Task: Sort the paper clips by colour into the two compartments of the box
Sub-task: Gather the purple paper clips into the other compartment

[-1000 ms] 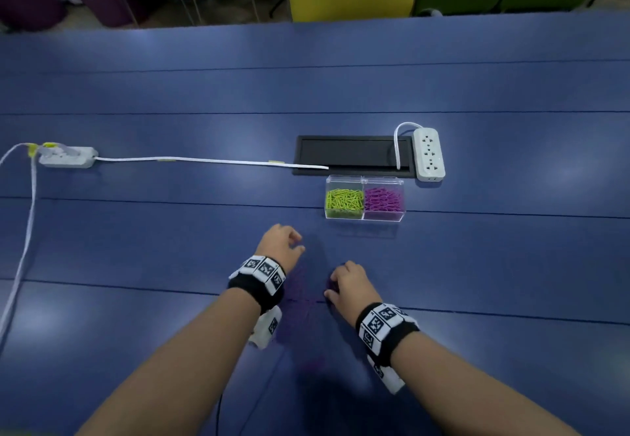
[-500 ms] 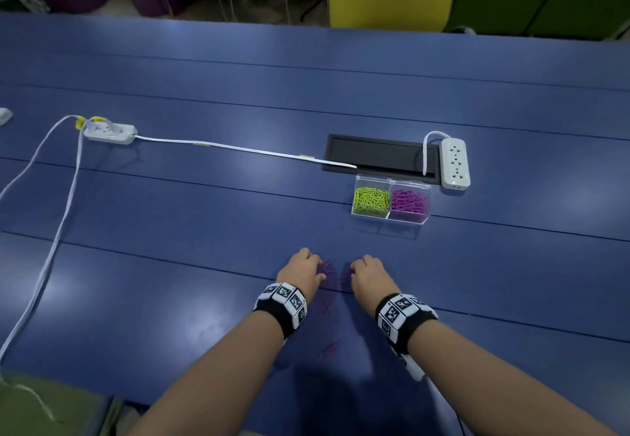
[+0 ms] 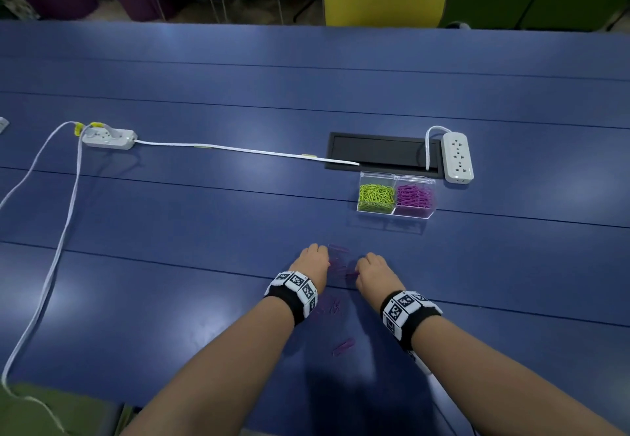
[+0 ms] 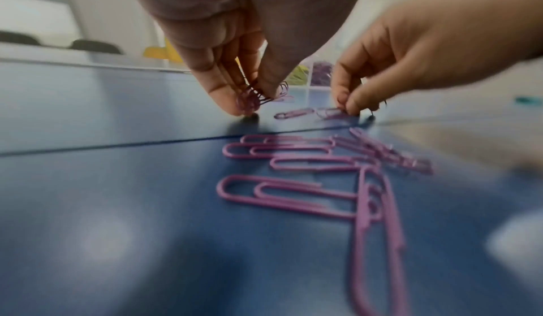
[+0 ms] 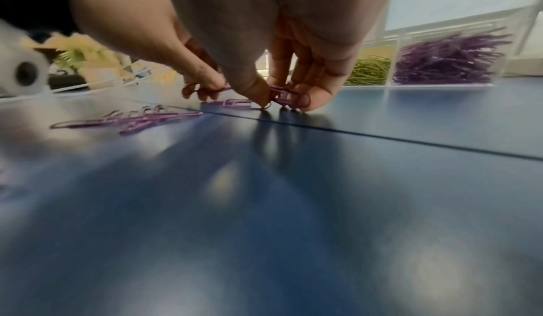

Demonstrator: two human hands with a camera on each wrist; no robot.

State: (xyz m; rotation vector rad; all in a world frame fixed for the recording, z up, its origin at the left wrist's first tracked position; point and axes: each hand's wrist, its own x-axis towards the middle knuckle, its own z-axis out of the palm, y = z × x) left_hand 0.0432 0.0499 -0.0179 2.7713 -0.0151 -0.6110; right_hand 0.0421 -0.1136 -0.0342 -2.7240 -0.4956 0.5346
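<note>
Though hidden overhead, each hand [image 4: 235, 49] pinches purple clips [image 4: 252, 98].

**Both hands down, each pinching clips**

Both forearms reach forward side by side, bare, each wrist wrapped in a black band with white coded markers. The left hand [image 3: 312, 260] is knuckles-up with fingers pointing down; in the left wrist view its thumb and fingers [image 4: 226, 98] pinch a small bunch of purple paper clips [image 4: 254, 99] at the tabletop. The right hand [image 3: 373, 270] sits just beside it, posed the same way, fingers curled downward. In the right wrist view its thumb and fingertips [image 5: 315, 99] pinch 1 or 2 purple clips [image 5: 289, 98]; the exact count cannot be told.
</note>
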